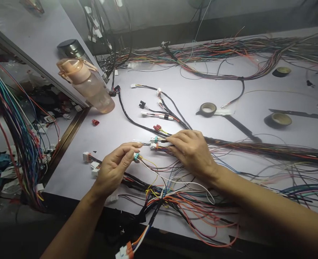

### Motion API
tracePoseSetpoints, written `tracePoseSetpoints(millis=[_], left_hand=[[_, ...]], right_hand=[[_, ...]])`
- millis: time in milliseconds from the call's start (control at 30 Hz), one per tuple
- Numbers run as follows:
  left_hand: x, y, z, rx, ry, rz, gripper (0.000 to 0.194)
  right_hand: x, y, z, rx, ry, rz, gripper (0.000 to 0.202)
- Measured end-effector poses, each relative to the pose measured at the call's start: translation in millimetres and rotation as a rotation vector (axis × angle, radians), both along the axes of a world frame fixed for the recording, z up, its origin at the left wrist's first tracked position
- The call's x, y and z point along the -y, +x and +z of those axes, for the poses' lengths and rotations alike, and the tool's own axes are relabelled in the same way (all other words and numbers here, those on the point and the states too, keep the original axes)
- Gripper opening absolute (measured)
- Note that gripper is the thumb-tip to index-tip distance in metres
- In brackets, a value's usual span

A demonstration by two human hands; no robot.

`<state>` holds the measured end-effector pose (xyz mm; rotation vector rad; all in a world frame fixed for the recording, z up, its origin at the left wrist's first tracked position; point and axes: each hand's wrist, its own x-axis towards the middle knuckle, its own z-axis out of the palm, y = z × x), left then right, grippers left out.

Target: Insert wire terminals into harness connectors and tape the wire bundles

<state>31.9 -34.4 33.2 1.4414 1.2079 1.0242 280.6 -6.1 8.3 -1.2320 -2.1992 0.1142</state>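
Note:
My left hand [115,166] is closed, thumb against fingers, with a small teal connector [136,157] showing at the thumb tip. Yellow and white wires trail from that connector. A thin dark piece [146,144] reaches from my left fingertips toward a white and orange connector [153,146]; what it is I cannot make out. My right hand [192,149] is closed over wires just behind this connector and a white and teal connector [153,139]. Its fingertips are partly hidden. Just beyond lies a red connector [157,127] on short wires.
A taped wire harness [229,144] runs right across the white table. Loose wires [175,201] spread along the front edge. Tape rolls [207,108] and a dark blade [295,113] lie to the right. A water bottle [94,90] leans at left, near hanging wires [13,126].

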Motion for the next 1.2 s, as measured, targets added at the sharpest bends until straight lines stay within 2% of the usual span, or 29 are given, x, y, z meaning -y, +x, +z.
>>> tracePoseSetpoints(millis=[100,233,400,667,800,1033,1200], left_hand=[[-12.9,10.9,3.9,-0.090,0.048,-0.090,0.018],[-21.1,19.9,-2.2,-0.133,0.039,-0.174,0.017],[-21.3,16.8,-11.5,-0.143,0.055,-0.176,0.017],[-25.7,16.5,-10.4,-0.172,0.086,-0.203,0.018],[-25.2,16.3,-10.4,-0.179,0.081,-0.210,0.018],[-24.1,17.5,-9.5,-0.229,0.122,-0.252,0.019],[-22.4,15.6,-9.8,-0.272,0.225,-0.290,0.024]], right_hand=[[-3.2,0.8,-3.9,-0.036,0.019,0.014,0.015],[-4.3,2.5,-7.2,-0.075,0.026,0.031,0.013],[-5.3,3.0,-7.1,-0.073,-0.010,0.064,0.013],[-10.1,2.9,-7.1,-0.142,-0.064,0.064,0.017],[-12.7,2.4,-6.7,-0.125,-0.088,0.052,0.011],[-9.7,4.0,-2.9,-0.117,-0.025,0.078,0.013],[-4.8,6.3,-4.3,-0.094,0.015,0.095,0.015]])
